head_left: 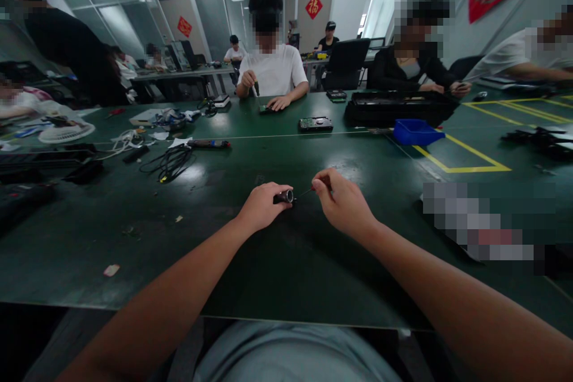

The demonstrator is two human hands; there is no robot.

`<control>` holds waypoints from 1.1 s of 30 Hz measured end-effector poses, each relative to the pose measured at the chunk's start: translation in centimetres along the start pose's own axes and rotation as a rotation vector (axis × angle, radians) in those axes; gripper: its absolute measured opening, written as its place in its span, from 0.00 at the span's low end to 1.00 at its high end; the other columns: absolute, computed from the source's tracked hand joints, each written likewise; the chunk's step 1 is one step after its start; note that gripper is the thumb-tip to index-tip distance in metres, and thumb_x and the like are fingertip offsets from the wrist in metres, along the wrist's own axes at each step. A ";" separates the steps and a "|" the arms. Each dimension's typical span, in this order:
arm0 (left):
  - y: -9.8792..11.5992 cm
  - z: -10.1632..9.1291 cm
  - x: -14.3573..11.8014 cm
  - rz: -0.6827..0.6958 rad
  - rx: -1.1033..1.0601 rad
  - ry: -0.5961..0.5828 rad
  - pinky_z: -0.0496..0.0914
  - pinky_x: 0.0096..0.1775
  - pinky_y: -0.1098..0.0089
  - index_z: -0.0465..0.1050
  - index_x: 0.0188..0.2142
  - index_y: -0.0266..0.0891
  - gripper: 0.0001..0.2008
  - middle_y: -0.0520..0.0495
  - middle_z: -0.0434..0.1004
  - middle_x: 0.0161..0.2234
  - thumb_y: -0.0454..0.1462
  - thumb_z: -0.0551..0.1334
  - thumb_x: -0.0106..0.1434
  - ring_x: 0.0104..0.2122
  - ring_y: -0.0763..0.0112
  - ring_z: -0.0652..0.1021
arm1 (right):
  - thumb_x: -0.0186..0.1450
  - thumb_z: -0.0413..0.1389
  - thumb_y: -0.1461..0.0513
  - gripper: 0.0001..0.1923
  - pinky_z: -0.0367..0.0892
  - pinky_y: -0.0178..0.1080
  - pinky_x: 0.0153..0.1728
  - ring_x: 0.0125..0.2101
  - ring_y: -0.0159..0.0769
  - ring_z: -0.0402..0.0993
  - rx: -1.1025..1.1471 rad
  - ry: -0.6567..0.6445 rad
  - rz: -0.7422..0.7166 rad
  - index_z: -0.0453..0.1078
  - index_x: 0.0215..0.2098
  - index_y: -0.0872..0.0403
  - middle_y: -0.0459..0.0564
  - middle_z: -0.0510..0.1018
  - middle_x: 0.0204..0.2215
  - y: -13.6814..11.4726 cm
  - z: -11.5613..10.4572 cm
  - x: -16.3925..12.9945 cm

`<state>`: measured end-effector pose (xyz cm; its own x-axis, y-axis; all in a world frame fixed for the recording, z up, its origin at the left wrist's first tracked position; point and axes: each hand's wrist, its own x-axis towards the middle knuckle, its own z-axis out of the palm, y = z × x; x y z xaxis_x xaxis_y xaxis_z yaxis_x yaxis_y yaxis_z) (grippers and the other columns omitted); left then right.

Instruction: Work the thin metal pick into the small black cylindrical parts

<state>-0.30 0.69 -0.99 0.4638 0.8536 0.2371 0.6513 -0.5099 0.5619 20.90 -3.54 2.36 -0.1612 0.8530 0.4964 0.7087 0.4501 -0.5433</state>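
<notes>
My left hand (263,208) is closed around a short dark cylinder (283,196); its round, pale-rimmed end faces right and toward me. A small dark part under that end is too small to make out. To the right, my right hand (342,200) pinches a thin rod with a red end (313,188), most of its red part hidden by the fingers. The rod's thin shaft points left, toward the cylinder; whether the two touch I cannot tell. Both hands are just above the green table (277,274).
A hard drive (316,124), a blue tray (417,132) and a black casing (400,108) lie ahead. A corded electric screwdriver (208,144) and cables are at left. A pale packet (474,224) lies at right. Across the table, a person (273,71) works on a board.
</notes>
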 end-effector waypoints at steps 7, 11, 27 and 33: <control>0.8 -0.2 0.0 -0.063 -0.116 0.138 0.70 0.48 0.63 0.72 0.49 0.41 0.16 0.46 0.76 0.46 0.35 0.67 0.61 0.45 0.63 0.76 | 0.71 0.47 0.58 0.09 0.62 0.40 0.31 0.28 0.39 0.73 0.000 0.023 0.021 0.66 0.40 0.53 0.50 0.76 0.29 -0.2 -0.3 0.0; 1.3 -0.5 0.0 -0.107 -0.163 0.173 0.68 0.54 0.61 0.66 0.55 0.40 0.18 0.44 0.74 0.50 0.35 0.60 0.66 0.49 0.63 0.74 | 0.71 0.47 0.57 0.10 0.63 0.41 0.32 0.29 0.40 0.74 0.009 0.023 0.026 0.66 0.40 0.53 0.50 0.77 0.29 -0.2 -0.3 0.0; 1.2 -0.1 -0.4 -0.045 0.424 -0.168 0.72 0.42 0.62 0.68 0.58 0.46 0.20 0.44 0.74 0.48 0.46 0.55 0.69 0.46 0.58 0.76 | 0.72 0.48 0.58 0.09 0.64 0.40 0.33 0.30 0.38 0.75 0.041 -0.019 0.024 0.67 0.40 0.54 0.50 0.78 0.30 -0.3 -0.3 -0.1; 1.4 0.0 -0.2 -0.033 0.407 -0.158 0.71 0.38 0.63 0.75 0.49 0.45 0.15 0.43 0.73 0.42 0.46 0.57 0.68 0.41 0.57 0.76 | 0.72 0.48 0.58 0.10 0.65 0.40 0.33 0.31 0.39 0.75 0.067 -0.039 0.013 0.67 0.40 0.53 0.50 0.78 0.30 -0.2 -0.2 -0.1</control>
<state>0.52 -0.22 -0.26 0.5040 0.8597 0.0826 0.8363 -0.5097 0.2019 20.93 -3.79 2.57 -0.1800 0.8678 0.4632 0.6634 0.4548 -0.5943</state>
